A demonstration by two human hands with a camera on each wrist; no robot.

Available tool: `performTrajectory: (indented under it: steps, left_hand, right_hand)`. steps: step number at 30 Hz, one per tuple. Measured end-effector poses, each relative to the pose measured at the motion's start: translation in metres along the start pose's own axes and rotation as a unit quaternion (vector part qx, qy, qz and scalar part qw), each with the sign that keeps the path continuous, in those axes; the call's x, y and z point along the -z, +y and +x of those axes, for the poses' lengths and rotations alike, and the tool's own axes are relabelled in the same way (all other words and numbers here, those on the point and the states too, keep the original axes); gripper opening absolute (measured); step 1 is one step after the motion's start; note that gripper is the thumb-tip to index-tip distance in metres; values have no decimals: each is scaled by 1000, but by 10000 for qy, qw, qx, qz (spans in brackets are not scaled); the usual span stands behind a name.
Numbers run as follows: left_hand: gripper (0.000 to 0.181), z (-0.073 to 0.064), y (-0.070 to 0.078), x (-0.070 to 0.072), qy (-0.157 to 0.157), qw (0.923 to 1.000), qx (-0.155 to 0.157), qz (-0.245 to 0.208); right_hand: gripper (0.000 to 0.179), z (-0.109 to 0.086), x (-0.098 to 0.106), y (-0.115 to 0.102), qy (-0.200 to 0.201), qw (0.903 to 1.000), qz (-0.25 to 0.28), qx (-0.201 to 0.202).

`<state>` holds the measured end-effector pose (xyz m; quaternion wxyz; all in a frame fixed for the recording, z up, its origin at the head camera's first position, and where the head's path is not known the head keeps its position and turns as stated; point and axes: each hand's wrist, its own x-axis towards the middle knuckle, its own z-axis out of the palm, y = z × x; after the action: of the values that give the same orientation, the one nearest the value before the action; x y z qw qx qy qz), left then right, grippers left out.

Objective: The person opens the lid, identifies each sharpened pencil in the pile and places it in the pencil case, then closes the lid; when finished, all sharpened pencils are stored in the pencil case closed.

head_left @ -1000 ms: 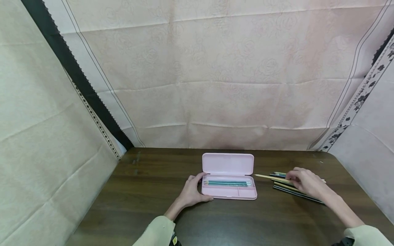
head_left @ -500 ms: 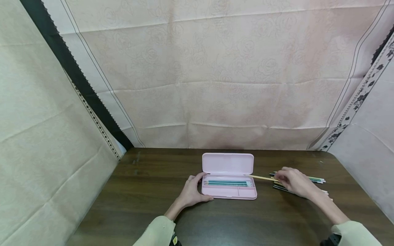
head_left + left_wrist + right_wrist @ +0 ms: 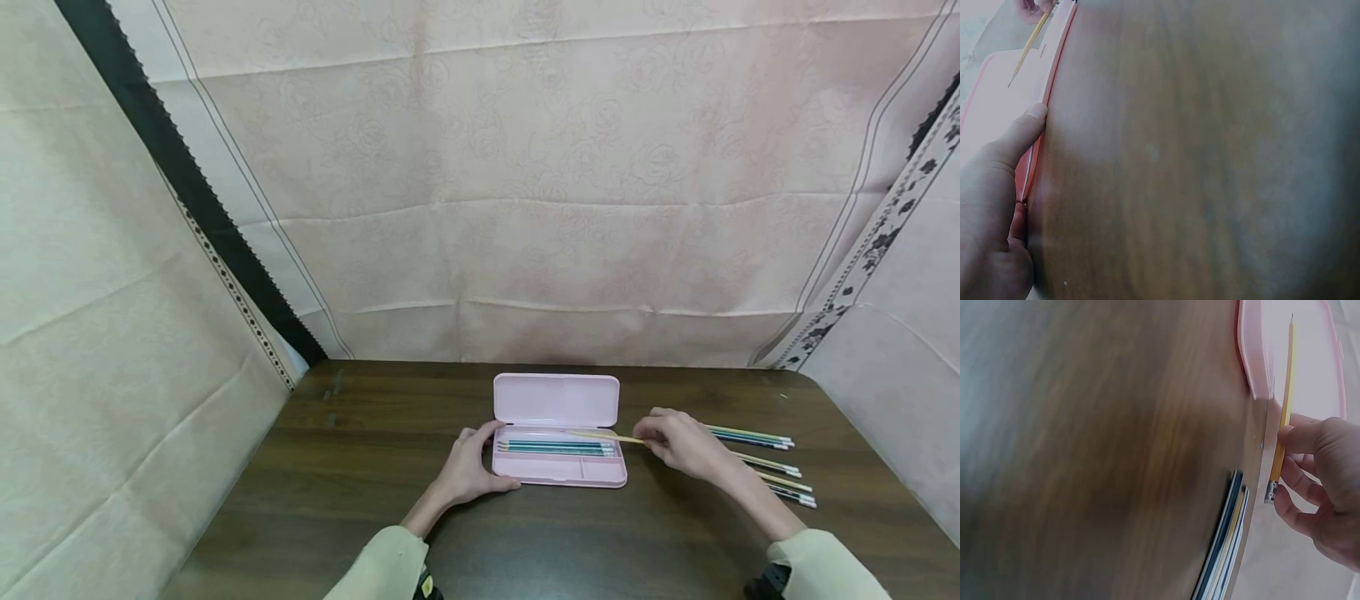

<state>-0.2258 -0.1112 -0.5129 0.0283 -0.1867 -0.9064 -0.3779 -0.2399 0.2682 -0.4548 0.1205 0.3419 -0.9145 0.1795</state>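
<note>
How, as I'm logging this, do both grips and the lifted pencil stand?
Left grip on open pink case. Right grip pinches yellow pencil, tip over case. No obstruction visible.

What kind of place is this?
It looks like a desk or table corner screened off for close-up work, but I can't tell what room it's in. The clues are the brown wooden table, the creased pale sheets around it, and the open pink pencil case.
</note>
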Motion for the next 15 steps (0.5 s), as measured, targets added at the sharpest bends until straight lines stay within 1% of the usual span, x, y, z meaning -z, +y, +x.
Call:
performTrajectory:
  steps: [9, 15]
  left_hand:
    - [91, -2, 0, 1, -76, 9999, 154, 7]
    - [91, -1, 0, 0, -69, 9999, 132, 16]
  right_hand:
    - [21, 20, -17, -17, -78, 10000, 36, 0]
    - [20, 29, -25, -26, -84, 10000, 9, -45]
